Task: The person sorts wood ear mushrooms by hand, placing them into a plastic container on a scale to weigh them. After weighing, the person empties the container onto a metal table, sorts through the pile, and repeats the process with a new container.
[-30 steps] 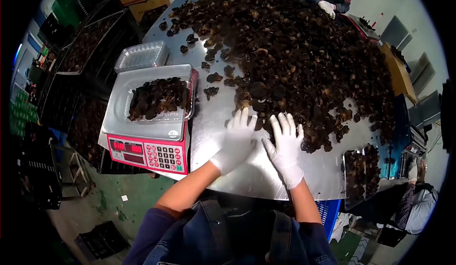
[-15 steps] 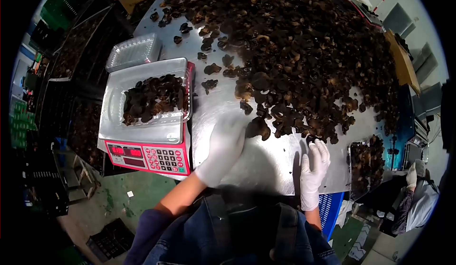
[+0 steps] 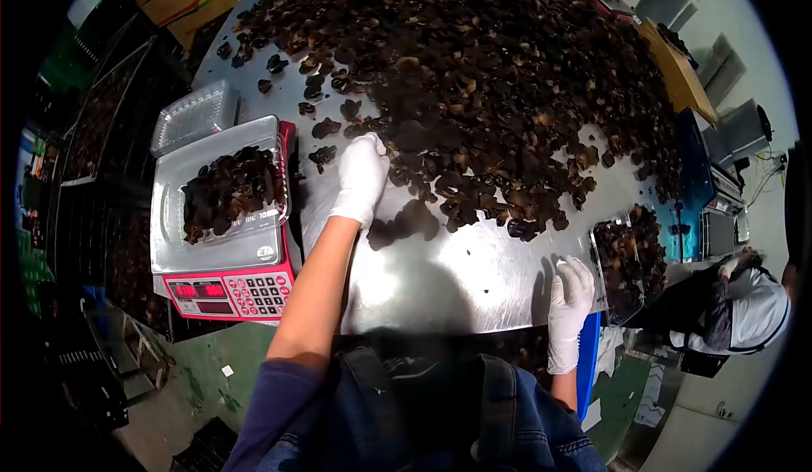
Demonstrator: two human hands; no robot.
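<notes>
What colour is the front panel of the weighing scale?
Red or pinkish-red, on the scale, with white keys and a red lit display; the head view, the only one, shows it.

Weighing scale (image 3: 222, 290): red digit display and keypad.
The lit figures and the key markings were too small to be read; no other lettering was legible.

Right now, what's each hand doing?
Left hand: fingers curled in the mushroom pile; grip cannot be told.
Right hand: open, flat on the table.
</notes>
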